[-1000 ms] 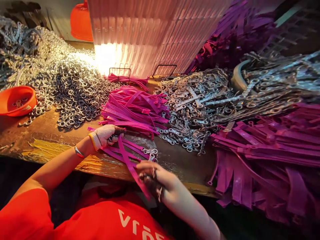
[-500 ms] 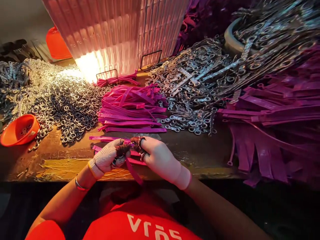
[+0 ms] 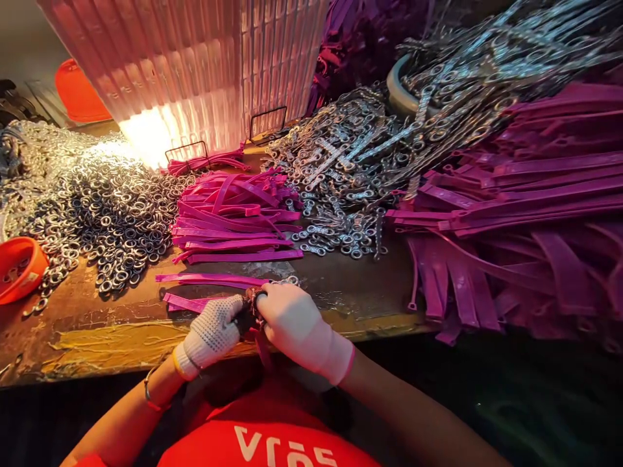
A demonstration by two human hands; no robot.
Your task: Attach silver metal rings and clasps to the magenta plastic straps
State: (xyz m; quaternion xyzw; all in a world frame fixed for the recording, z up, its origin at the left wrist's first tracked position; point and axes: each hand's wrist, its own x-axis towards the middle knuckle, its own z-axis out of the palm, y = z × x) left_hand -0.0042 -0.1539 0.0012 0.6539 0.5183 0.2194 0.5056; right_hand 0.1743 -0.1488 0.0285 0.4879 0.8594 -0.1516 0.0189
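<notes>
My left hand (image 3: pixel 210 334), in a white dotted work glove with dark fingertips, is closed at the bench's front edge. My right hand (image 3: pixel 298 323), in a white glove, is closed against it, fingertips meeting. Between them is pinched a magenta strap (image 3: pixel 263 350), whose tail hangs below the fingers; the gripped end is hidden. Just behind my right hand lies a metal link piece (image 3: pixel 291 281), partly covered. Two loose magenta straps (image 3: pixel 207 279) lie beyond and left of my hands, partly hidden by them.
Behind my hands lies a stack of magenta straps (image 3: pixel 233 224). Metal rings (image 3: pixel 121 224) heap up at left, beside an orange bowl (image 3: pixel 34 269). Metal link strips (image 3: pixel 335 162) pile at back right, and more purple straps (image 3: pixel 525 201) overhang the right edge. A bright lamp shines behind a corrugated panel (image 3: pixel 195 58).
The view has swung to the right, so the bench things appear further left. My hands have drawn closer together and slightly nearer my body, with the strap's tail now hanging more steeply.
</notes>
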